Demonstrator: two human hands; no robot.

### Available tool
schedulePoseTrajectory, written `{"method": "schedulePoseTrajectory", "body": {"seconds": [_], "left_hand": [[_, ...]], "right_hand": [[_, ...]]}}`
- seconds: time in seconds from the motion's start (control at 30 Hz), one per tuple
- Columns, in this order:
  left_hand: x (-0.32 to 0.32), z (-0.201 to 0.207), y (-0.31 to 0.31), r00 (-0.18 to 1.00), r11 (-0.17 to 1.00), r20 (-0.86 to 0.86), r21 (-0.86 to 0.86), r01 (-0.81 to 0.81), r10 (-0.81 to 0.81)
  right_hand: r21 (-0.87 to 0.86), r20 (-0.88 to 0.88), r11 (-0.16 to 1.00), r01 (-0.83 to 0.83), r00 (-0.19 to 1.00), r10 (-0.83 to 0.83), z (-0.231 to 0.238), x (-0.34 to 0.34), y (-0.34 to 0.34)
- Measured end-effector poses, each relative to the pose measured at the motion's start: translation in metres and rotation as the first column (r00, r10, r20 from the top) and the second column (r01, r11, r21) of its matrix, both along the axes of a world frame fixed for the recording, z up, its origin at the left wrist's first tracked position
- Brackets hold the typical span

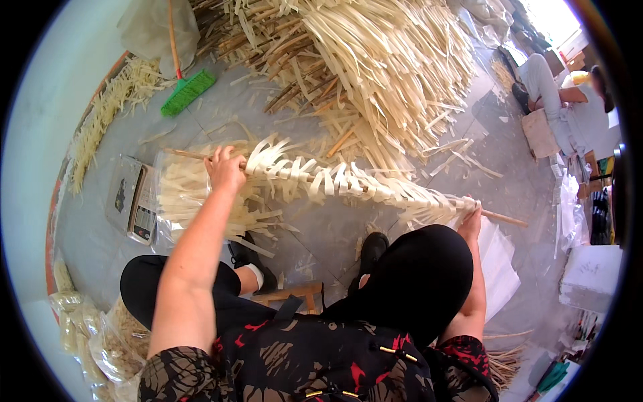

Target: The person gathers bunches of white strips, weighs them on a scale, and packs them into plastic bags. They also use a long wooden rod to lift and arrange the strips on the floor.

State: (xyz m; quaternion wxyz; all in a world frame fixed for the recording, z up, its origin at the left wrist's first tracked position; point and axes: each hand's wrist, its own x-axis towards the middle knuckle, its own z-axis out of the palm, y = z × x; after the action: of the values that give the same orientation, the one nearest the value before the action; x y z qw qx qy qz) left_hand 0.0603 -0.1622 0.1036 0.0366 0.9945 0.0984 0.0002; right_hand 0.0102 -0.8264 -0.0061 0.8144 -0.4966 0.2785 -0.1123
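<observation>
Room to pass lies right of the strip-hung stick (355, 182); the strip pile (395, 74) blocks straight ahead.

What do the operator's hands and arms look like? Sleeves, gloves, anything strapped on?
Left hand and right hand are ungloved; forearms bare, with no band, cable or marking visible. Short, loose sleeves: left sleeve black with a brownish leaf-like print, right sleeve black with red and brownish patches.

hands (226, 170): gripping stick (506, 218) | pale strips (345, 179): along stick | broom (187, 92): green
</observation>
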Motion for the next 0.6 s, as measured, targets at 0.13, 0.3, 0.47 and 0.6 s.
{"method": "schedulePoseTrajectory", "body": {"seconds": [0.13, 0.3, 0.47, 0.6], "left_hand": [[-0.013, -0.042, 0.015, 0.742, 0.923, 0.631, -0.382, 0.043, 0.226], [0.013, -0.033, -0.012, 0.743, -0.448, -0.186, -0.878, 0.168, 0.643], [0.042, -0.035, -0.038, 0.897, -0.544, -0.109, -0.824, 0.16, 0.428], [0.029, -0.003, -0.051, 0.901, -0.571, -0.135, -0.809, 0.141, 0.412]], "right_hand": [[-0.008, 0.0, 0.998, 0.058, 0.998, -0.058, 0.004, -0.012, 0.009], [0.061, 0.042, 0.997, 0.05, 0.998, -0.053, 0.018, -0.024, 0.002], [0.158, 0.104, 0.986, -0.055, 0.994, 0.038, 0.043, -0.001, 0.072], [0.151, 0.176, 0.984, -0.096, 0.982, 0.069, 0.079, 0.002, 0.111]]}}
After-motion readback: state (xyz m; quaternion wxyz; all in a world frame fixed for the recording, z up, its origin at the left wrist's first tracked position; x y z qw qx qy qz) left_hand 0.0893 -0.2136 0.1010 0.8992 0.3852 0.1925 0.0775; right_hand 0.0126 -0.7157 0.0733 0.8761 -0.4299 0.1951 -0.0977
